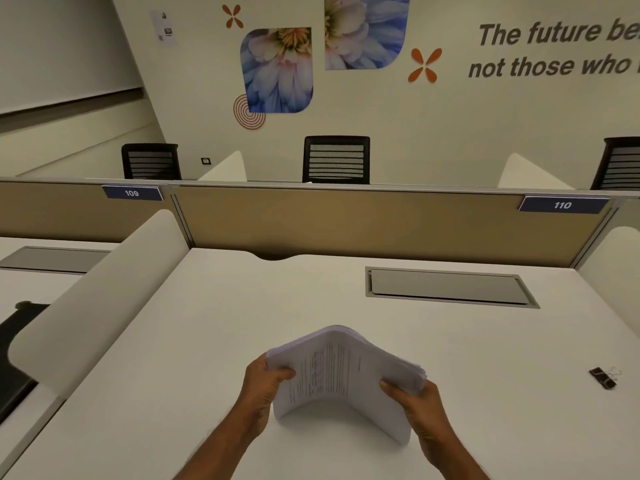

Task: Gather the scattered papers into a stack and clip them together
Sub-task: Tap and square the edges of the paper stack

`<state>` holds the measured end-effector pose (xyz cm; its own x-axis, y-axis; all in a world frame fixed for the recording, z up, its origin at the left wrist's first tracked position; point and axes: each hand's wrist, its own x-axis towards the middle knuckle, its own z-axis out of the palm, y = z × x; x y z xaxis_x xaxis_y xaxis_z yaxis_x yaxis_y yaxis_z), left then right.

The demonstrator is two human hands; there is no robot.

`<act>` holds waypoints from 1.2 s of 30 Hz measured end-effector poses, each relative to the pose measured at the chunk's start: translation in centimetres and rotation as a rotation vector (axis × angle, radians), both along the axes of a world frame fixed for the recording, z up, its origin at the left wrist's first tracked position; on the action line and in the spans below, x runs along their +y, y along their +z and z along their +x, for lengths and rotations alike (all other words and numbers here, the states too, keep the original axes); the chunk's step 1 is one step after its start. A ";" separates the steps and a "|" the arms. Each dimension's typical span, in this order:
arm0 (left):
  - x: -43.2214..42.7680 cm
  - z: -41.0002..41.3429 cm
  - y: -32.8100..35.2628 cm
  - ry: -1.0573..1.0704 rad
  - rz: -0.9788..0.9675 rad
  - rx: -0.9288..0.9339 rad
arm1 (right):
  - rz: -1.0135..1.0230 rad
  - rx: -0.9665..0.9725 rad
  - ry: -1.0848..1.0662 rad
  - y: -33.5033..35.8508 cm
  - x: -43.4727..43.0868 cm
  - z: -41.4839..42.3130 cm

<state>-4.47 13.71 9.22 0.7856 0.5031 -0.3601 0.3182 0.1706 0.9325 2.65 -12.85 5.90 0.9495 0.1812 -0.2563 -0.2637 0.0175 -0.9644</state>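
Observation:
A stack of printed white papers (341, 375) stands on its lower edge on the white desk (194, 341), bowed upward in the middle. My left hand (263, 386) grips the stack's left edge, thumb on the front sheet. My right hand (415, 403) grips the right edge in the same way. A black binder clip (604, 377) with silver handles lies on the desk far to the right, apart from both hands.
A grey cable hatch (450, 287) is set into the desk behind the papers. A tan partition (346, 220) closes the back, and a curved white divider (90, 306) bounds the left side. Black chairs (336, 159) stand beyond the partition.

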 end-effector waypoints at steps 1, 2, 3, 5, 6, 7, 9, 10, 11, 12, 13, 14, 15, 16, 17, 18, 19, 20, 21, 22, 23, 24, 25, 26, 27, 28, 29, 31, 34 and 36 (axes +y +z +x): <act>0.3 0.0 0.2 0.014 -0.003 -0.009 | -0.004 -0.006 -0.021 0.1 -0.3 0.2; 0.7 -0.1 0.3 0.019 -0.003 -0.019 | -0.004 -0.010 -0.040 0.2 -0.7 0.4; 1.0 -0.2 0.4 0.016 0.000 -0.030 | 0.000 -0.013 -0.053 0.4 -1.1 0.6; 1.4 -0.4 0.6 -0.002 0.019 -0.046 | 0.011 -0.023 -0.044 0.7 -1.5 0.7; 1.4 -0.4 0.6 -0.012 0.028 -0.046 | 0.009 -0.028 -0.020 0.9 -1.6 0.6; 1.4 -0.5 0.4 -0.019 0.032 -0.037 | 0.001 -0.027 0.011 1.0 -1.5 0.5; 1.4 -0.7 -0.1 -0.024 0.014 0.002 | -0.011 0.001 0.062 0.8 -1.5 0.3; 1.3 -0.8 -0.3 -0.027 0.003 0.021 | -0.011 0.021 0.077 0.6 -1.5 0.2; 1.2 -0.9 -0.6 -0.034 0.000 0.037 | -0.011 0.037 0.087 0.4 -1.6 0.2; 1.1 -0.9 -0.9 -0.043 0.002 0.046 | -0.014 0.041 0.097 0.3 -1.6 0.2; 0.9 -0.8 -1.1 -0.052 0.006 0.052 | -0.018 0.038 0.098 0.1 -1.6 0.2; 0.8 -0.8 -1.2 -0.056 0.006 0.055 | -0.022 0.031 0.087 0.0 -1.5 0.3; 0.6 -0.7 -1.2 -0.055 0.004 0.059 | -0.025 0.023 0.068 -0.1 -1.3 0.3; 0.4 -0.6 -1.1 -0.049 0.004 0.060 | -0.026 0.014 0.047 -0.1 -1.2 0.3; 0.4 -0.5 -0.9 -0.041 0.008 0.058 | -0.026 0.008 0.030 -0.1 -1.1 0.2; 0.5 -0.4 -0.8 -0.037 0.016 0.049 | -0.024 0.005 0.017 0.1 -1.1 0.3; 0.6 -0.2 -0.6 -0.037 0.024 0.039 | -0.021 0.004 0.006 0.2 -1.2 0.3; 0.8 -0.2 -0.6 -0.039 0.035 0.030 | -0.020 0.002 -0.001 0.3 -1.4 0.3; 1.0 -0.2 -0.6 -0.043 0.046 0.028 | -0.025 0.003 -0.004 0.3 -1.6 0.4; 1.0 -0.3 -0.7 -0.047 0.051 0.029 | -0.032 0.009 -0.001 0.3 -1.8 0.3; 0.9 -0.4 -0.8 -0.044 0.048 0.035 | -0.037 0.020 0.005 0.2 -1.9 0.3; 0.8 -0.5 -0.9 -0.036 0.042 0.037 | -0.037 0.028 0.013 0.1 -1.9 0.2; 0.8 -0.5 -1.0 -0.028 0.039 0.038 | -0.035 0.034 0.022 0.1 -1.8 0.1; 0.8 -0.4 -1.1 -0.022 0.037 0.036 | -0.033 0.040 0.026 0.1 -1.8 0.1; 0.9 -0.3 -1.3 -0.018 0.036 0.037 | -0.033 0.045 0.025 0.1 -1.8 0.1; 1.0 -0.3 -1.4 -0.017 0.035 0.038 | -0.030 0.046 0.021 0.1 -1.9 0.2; 1.0 -0.2 -1.4 -0.021 0.033 0.042 | -0.028 0.046 0.018 0.1 -1.9 0.3; 0.7 -0.1 -1.4 -0.044 0.031 0.051 | -0.026 0.047 0.023 0.2 -1.7 0.3; 0.4 0.1 -1.0 -0.052 0.036 0.031 | -0.026 0.042 0.047 0.6 -1.1 0.1; 0.5 0.1 -0.8 -0.040 0.050 0.025 | -0.035 0.043 0.046 0.6 -1.5 0.1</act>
<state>-4.38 14.25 8.40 0.7964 0.4894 -0.3552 0.3472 0.1109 0.9312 2.79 -14.32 6.49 0.9284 0.2141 -0.3038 -0.3047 -0.0294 -0.9520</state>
